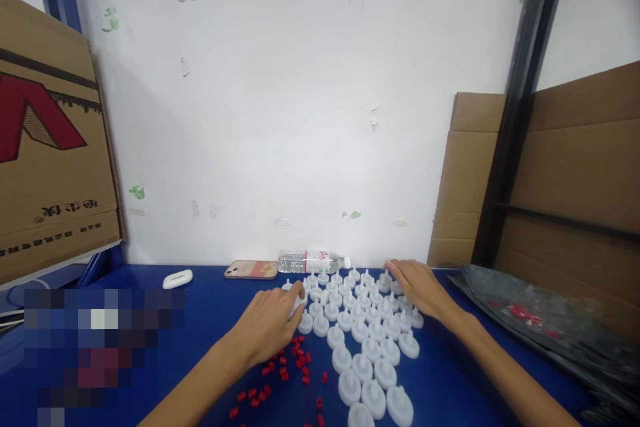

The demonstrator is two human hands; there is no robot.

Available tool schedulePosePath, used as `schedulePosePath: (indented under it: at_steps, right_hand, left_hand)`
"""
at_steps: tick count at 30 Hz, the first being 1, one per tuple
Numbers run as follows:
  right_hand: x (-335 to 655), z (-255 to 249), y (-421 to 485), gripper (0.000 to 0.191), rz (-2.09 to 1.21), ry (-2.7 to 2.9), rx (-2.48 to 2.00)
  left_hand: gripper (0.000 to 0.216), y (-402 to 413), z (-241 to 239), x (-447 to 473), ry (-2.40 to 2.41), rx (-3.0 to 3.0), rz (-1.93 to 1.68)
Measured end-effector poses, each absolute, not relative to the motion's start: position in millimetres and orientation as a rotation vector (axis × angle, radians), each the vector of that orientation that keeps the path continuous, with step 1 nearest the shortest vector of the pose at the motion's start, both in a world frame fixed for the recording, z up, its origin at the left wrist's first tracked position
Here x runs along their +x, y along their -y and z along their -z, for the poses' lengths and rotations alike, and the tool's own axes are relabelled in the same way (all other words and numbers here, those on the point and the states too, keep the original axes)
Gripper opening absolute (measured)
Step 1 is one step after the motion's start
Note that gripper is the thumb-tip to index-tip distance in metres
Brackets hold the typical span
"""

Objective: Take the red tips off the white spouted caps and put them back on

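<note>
Several white plastic caps stand in rows on the blue table. My left hand rests at the left edge of the rows, fingers curled and pinching one white cap. My right hand lies over the far right of the rows, fingers stretched forward and touching the caps there. Small red plastic pieces are scattered on the table below my left hand.
A lying water bottle, a phone and a small white case sit near the wall. Cardboard boxes stand at left and right. A black plastic bag with red pieces lies at right.
</note>
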State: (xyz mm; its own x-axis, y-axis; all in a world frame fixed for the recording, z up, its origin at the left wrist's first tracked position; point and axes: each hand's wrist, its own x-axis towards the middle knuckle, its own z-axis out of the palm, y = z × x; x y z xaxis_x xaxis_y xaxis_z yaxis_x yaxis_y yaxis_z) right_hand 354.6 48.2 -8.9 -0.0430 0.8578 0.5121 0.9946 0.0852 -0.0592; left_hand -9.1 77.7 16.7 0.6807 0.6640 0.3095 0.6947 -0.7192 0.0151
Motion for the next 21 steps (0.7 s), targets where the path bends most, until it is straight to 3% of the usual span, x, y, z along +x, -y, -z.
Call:
schedulePosePath:
  at_steps: [12,15,19,21]
  right_hand:
    - [274.7,-21.1,-20.6,0.024,0.557,2.116,-1.355]
    - [250.6,-22.7,-9.2,0.022,0.535,2.175,-1.312]
    - [230.0,-18.0,0.5,0.043,0.460,2.238,-1.264]
    - [224.4,-15.4,2.4,0.041,0.425,2.243,-1.229]
  left_hand:
    - [0.019,-77.9,-10.0,-7.0,1.069,-2.880,0.454]
    - [0.021,-72.9,-17.9,-4.2,1.070,-2.968,0.661]
    - [0.023,-61.9,-27.4,1.9,1.072,-3.164,1.135]
    - [0.023,-57.4,-30.1,4.7,1.061,-3.241,1.305]
